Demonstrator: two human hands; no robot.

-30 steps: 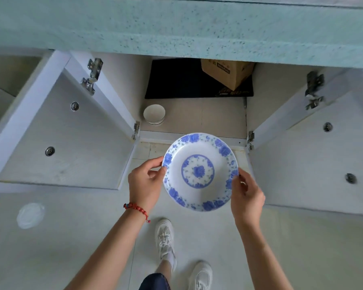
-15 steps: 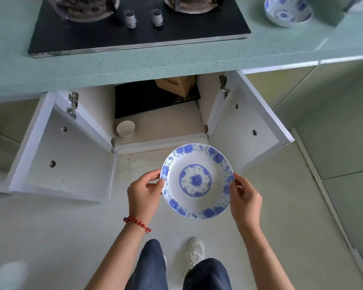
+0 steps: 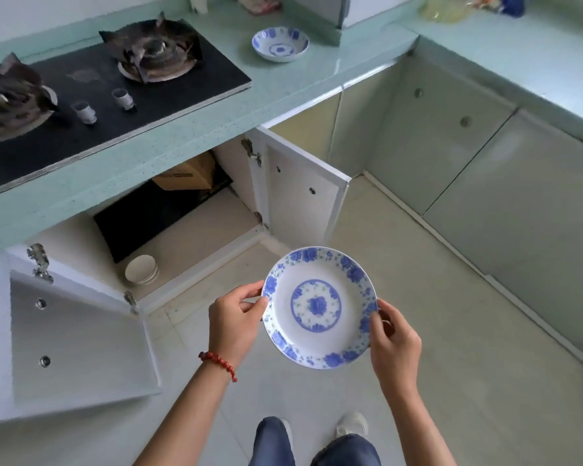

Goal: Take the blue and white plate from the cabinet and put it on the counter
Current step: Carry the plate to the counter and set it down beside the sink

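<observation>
The blue and white plate (image 3: 318, 307) is held level over the floor, in front of the open cabinet (image 3: 182, 223). My left hand (image 3: 234, 322) grips its left rim, thumb on top. My right hand (image 3: 396, 341) grips its right rim. The pale green counter (image 3: 334, 65) runs along the top of the view, well above and beyond the plate.
A black gas hob (image 3: 91, 95) sits on the counter at left. A blue and white bowl (image 3: 280, 43) stands to its right. Both white cabinet doors (image 3: 303, 190) hang open. Small white dishes (image 3: 142, 269) and a cardboard box (image 3: 189, 173) stay inside. Closed cabinets line the right side.
The view has risen and swung right, bringing the counter, hob and bowl into sight. The plate has stayed in both hands and moved away from the cabinet opening.
</observation>
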